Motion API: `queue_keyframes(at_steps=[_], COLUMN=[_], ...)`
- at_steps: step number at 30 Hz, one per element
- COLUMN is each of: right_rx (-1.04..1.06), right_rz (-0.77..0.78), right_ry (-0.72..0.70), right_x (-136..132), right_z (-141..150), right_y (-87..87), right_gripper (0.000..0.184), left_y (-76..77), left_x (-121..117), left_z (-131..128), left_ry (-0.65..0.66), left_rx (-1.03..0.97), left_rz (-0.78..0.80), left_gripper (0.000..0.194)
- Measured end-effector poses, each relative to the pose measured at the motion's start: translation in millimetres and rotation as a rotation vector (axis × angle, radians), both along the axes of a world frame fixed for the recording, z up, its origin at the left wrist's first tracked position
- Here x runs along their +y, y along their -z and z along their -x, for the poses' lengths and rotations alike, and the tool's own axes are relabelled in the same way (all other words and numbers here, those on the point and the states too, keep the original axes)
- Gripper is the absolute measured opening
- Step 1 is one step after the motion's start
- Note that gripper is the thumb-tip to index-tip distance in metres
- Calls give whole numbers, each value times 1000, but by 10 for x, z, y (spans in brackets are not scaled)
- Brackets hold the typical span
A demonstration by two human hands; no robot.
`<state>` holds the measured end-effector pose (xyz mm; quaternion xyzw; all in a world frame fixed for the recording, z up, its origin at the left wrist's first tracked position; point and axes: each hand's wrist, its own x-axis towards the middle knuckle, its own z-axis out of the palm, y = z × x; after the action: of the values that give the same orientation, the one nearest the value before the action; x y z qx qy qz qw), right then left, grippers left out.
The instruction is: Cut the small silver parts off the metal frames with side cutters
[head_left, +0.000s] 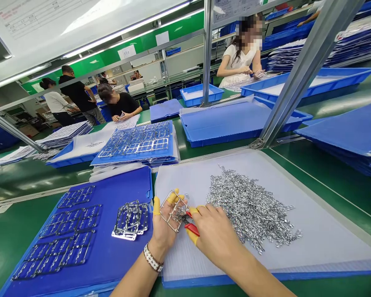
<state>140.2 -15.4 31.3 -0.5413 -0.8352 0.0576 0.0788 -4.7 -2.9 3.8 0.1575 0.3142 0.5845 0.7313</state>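
**Metal frame (174,212) above table (6,231)**

Green surface; workshop (185,31) with people (125,105) beyond. Frame silvery, open-gridded, over white sheet's (200,260) left part. Left hand (161,233): fingers holding frame. Right hand (218,233): fingers closed around red-handled tool (192,229).

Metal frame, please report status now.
Left hand holding metal frame. Right hand gripping red-handled tool at frame's edge. Loose metal pieces heaped right, apart from frame.

left hand (165,225) palm up; right hand (214,231) curled closed
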Motion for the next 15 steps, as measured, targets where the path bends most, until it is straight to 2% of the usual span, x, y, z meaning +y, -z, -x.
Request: queue_keyframes(at_steps=[6, 15], right_rx=[9, 20], right_rz=[57, 12], right_ry=[-5, -1], right_x=[-6, -12], right_z=[83, 96], right_y=[27, 42], right_gripper=[21, 22], left_y=[15, 19], left_x=[0, -1], left_z=[-2, -11], left_ry=[-46, -101], left_rx=[32, 77], left_rz=[10, -6], left_gripper=[66, 65])
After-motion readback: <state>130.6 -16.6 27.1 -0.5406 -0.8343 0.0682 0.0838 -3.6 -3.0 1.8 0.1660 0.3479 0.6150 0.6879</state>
